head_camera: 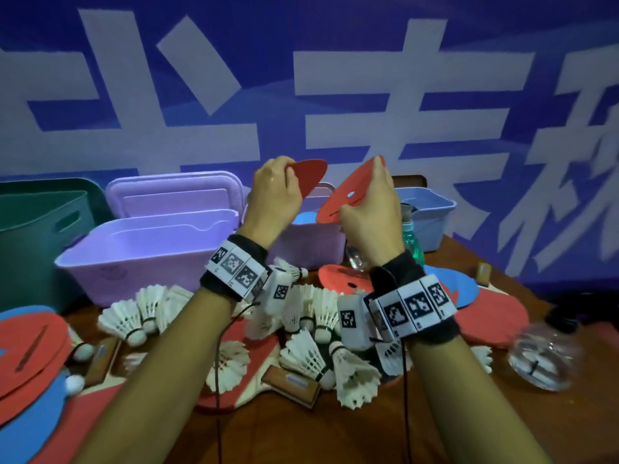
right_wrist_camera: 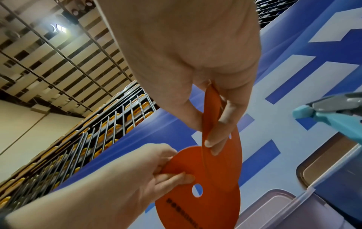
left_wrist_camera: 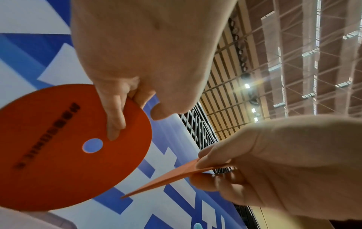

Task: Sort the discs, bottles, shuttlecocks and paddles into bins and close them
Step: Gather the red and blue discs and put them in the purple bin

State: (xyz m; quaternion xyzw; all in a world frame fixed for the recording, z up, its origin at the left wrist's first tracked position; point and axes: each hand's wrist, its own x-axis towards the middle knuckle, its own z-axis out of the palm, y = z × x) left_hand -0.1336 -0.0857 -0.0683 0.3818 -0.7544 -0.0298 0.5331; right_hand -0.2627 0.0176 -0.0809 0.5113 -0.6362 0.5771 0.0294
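While each hand pinches its own red disc by the rim, both are held raised above the lilac bin behind them. The left hand grips one disc between fingers and thumb; the right hand pinches the other disc, tilted edge-up. The bin, seemingly holding a blue disc already, lies directly below and between the hands.

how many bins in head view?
4. Green bin far left; big purple bin, lid propped behind; second purple bin behind the hands; blue bin back right. More may be hidden.
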